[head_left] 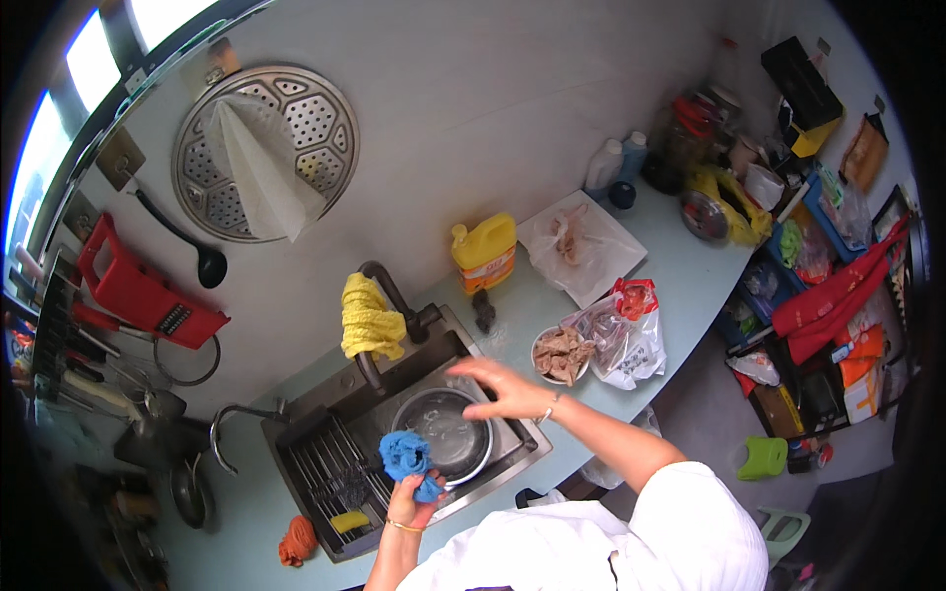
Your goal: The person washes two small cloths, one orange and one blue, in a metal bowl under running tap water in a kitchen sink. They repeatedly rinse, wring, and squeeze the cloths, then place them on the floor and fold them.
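Note:
In my left hand (414, 502) is a bunched blue cloth (405, 456), held at the near left rim of a round metal basin (447, 436). The basin stands in the stainless steel sink (517, 452), and what looks like water lies in it. My right hand (495, 388) hovers over the basin's far right side, fingers apart and nothing in them. Above the sink a yellow towel (372, 318) is wrapped around the dark faucet (392, 288). A wire drying rack (332, 465) fills the sink's left part, with a yellow sponge (349, 521) on it.
An orange cloth (298, 541) lies left of the sink. Right of it stand a bowl of crumpled brown pieces (562, 354), a plastic bag (624, 347), a white board (621, 251) and a yellow jug (484, 251). A second curved tap (222, 432) rises at left.

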Available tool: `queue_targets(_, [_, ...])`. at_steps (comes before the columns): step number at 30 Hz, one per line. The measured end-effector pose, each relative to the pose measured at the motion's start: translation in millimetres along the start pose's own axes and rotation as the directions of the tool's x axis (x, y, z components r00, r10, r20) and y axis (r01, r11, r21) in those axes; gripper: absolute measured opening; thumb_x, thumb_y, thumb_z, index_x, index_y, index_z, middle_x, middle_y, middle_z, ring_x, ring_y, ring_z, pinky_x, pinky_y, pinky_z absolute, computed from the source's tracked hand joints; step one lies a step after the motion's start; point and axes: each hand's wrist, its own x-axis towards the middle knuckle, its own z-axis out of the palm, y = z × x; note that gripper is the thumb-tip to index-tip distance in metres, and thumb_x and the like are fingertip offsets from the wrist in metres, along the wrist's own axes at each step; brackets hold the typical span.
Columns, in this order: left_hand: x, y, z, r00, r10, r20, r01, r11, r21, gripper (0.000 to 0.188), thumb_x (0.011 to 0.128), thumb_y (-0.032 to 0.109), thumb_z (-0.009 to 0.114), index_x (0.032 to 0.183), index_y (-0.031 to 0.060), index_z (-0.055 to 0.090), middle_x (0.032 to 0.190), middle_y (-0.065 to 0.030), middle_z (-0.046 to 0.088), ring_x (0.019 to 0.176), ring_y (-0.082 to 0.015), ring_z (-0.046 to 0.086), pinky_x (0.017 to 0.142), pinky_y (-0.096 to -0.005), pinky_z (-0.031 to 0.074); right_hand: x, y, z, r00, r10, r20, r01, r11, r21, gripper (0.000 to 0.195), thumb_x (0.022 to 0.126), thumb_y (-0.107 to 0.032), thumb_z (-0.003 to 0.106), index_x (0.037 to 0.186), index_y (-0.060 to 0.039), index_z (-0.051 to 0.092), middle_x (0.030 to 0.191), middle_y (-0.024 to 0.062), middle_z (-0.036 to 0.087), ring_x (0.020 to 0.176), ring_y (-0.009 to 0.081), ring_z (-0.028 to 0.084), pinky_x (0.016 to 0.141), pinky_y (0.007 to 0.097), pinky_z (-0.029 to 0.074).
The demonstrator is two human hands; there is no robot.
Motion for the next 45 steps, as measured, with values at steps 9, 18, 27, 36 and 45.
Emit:
queue_targets(9, [-13, -14, 86, 0.751, -0.151, 0.643, 0.589, 0.595, -0.547, 0.038, 0.071, 0.023, 0.071, 0.097, 0.0069, 0.047, 0.078, -0.0001, 0.04, 0.072, -0.0109, 0.042, 0.051, -0.0213, 0.039, 82, -68, 98, 0.726, -0.687, -0.024, -0.285, -0.332, 0.899, 0.062, 0.081, -0.063, 0.043, 0.128, -0.0244, 0.046, 0.144, 0.0183, 0.019, 0.129, 0.0466, 0.018, 0.098, 0.0605, 0.028])
queue_targets(18, [-54, 26, 112, 0.613, 0.175, 0.771, 0.613, 0.509, -0.604, 0.065, 0.061, 0.007, 0.08, 0.112, 0.0007, 0.041, 0.083, -0.0032, 0.041, 0.073, -0.0138, 0.044, 0.056, -0.0235, 0.047, 74, -115, 98, 0.935, -0.347, 0.075, -0.152, -0.2, 0.968, 0.022, 0.071, -0.016, 0.072, 0.079, -0.0102, 0.052, 0.084, 0.0057, 0.045, 0.089, 0.0217, 0.049, 0.077, 0.0345, 0.046])
queue_targets(27, [-34, 20, 32, 0.998, -0.052, 0.031, 0.049, 0.995, 0.081, 0.034, 0.075, 0.014, 0.066, 0.101, 0.0054, 0.046, 0.077, -0.0033, 0.049, 0.063, -0.0122, 0.047, 0.045, -0.0211, 0.035, 79, -107, 121, 0.951, 0.092, 0.295, -0.141, 0.979, 0.149, 0.013, 0.062, -0.006, 0.064, 0.067, -0.0028, 0.052, 0.067, 0.0054, 0.054, 0.064, 0.018, 0.053, 0.061, 0.0295, 0.044])
queue_targets(36, [58, -28, -108, 0.685, 0.64, 0.348, -0.224, -0.27, 0.937, 0.028, 0.078, 0.019, 0.06, 0.101, 0.0047, 0.054, 0.081, -0.0071, 0.062, 0.068, -0.0181, 0.06, 0.058, -0.0346, 0.048, 73, -58, 193, 0.994, 0.102, -0.032, -0.107, 0.942, -0.319, 0.015, 0.063, -0.008, 0.063, 0.077, -0.0089, 0.059, 0.081, 0.0115, 0.055, 0.084, 0.031, 0.056, 0.069, 0.0402, 0.046])
queue_targets(45, [14, 2, -54, 0.83, 0.556, -0.033, -0.176, 0.317, 0.932, 0.04, 0.056, 0.015, 0.077, 0.087, -0.0026, 0.057, 0.079, -0.0143, 0.065, 0.074, -0.0257, 0.064, 0.065, -0.0341, 0.05, 67, -47, 157, 0.97, -0.027, 0.24, -0.005, 0.991, 0.134, 0.032, 0.064, -0.023, 0.068, 0.093, -0.0088, 0.066, 0.095, 0.0097, 0.062, 0.091, 0.0276, 0.058, 0.08, 0.0346, 0.047])
